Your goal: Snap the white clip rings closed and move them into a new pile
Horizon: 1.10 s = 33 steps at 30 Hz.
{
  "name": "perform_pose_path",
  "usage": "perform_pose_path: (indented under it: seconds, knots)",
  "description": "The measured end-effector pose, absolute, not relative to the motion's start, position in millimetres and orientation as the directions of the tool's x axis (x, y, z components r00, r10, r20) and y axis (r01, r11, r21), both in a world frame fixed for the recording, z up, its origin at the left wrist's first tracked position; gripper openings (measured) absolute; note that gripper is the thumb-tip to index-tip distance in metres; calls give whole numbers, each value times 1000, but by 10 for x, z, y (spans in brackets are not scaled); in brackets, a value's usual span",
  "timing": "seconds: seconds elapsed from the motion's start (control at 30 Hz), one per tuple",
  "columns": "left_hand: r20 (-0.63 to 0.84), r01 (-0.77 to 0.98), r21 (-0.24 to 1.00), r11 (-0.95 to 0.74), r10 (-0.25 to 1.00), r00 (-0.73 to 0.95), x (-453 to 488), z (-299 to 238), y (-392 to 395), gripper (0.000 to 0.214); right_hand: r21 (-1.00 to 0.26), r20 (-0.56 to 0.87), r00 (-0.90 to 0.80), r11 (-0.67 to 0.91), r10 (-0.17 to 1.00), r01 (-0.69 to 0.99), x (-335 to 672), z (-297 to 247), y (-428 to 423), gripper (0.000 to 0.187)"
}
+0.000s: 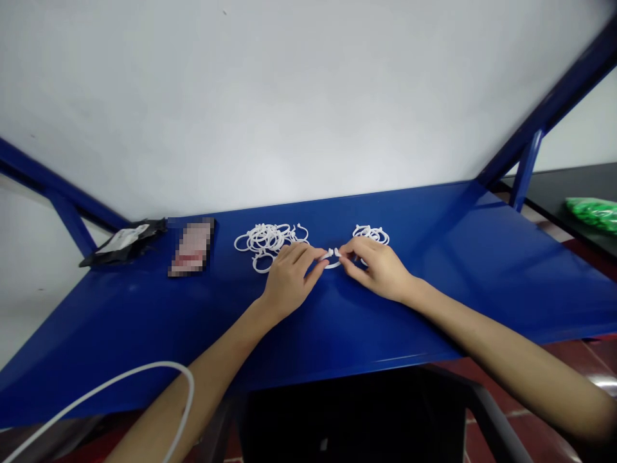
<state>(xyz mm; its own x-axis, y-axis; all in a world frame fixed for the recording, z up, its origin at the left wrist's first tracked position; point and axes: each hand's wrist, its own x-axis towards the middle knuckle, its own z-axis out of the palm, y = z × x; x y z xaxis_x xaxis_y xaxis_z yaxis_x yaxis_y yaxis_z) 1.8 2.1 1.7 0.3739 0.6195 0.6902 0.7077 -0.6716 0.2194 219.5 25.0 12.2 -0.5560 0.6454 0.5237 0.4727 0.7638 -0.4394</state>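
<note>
My left hand (291,276) and my right hand (375,265) meet over the blue table (482,270), both pinching the ends of one white plastic ring (332,258) held between them. The ring rests low, close to the table top. Behind my left hand lies a loose heap of several white rings (264,240). A smaller pile of white rings (371,234) sits just behind my right hand.
A black packet with a white label (124,242) lies at the table's far left, with a blurred pink and white card (191,247) beside it. A white cable (144,376) loops over the near left edge. A green bundle (594,212) sits on a black surface at right.
</note>
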Motion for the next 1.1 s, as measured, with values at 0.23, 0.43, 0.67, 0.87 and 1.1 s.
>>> perform_pose_path:
  seconds: [0.23, 0.43, 0.67, 0.87, 1.1]
  knots:
    - [604, 707, 260, -658, 682, 413, 28, -2, 21, 26, -535, 497, -555, 739, 667, 409, 2193, 101, 231, 16]
    - [534, 630, 469, -618, 767, 355, 37, 37, 13, 31, -551, 519, -570, 759, 637, 346, 2190, 116, 226, 15]
    - [530, 575, 530, -623, 773, 349, 26, 2, 24, 24, -415, 538, -651, 841, 535, 348, 2193, 128, 193, 20]
    - [566, 598, 424, -680, 714, 411, 12, -14, 14, 25, -335, 527, -683, 863, 505, 379, 2198, 123, 179, 22]
    - [582, 591, 296, -751, 632, 511, 6, -13, -25, 27, -126, 474, -789, 917, 391, 378, 2226, 145, 139, 32]
